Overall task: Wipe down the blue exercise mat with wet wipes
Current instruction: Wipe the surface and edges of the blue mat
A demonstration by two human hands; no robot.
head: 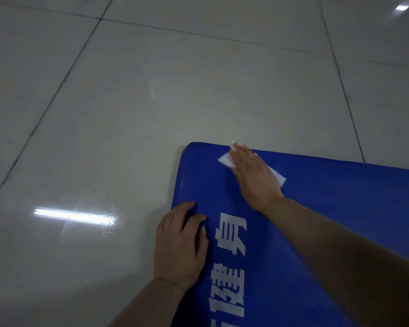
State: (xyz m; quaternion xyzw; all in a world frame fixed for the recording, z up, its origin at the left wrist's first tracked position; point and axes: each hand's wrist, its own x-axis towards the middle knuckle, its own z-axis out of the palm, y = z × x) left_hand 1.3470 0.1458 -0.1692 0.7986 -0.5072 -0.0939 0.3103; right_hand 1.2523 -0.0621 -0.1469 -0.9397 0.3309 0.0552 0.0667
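Mat (340, 220) corner, wipe (226, 160) at edge — bare floor (104, 114) beyond

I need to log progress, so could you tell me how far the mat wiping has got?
Done: cannot tell which areas are already wiped. In hand: the right hand presses a white wet wipe flat near the blue mat's far corner, the left hand resting on its edge. Left: likely most of it.

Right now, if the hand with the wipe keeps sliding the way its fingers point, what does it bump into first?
Nothing solid, it seems. The right hand presses the wet wipe near the blue mat's far edge; next comes bare floor.
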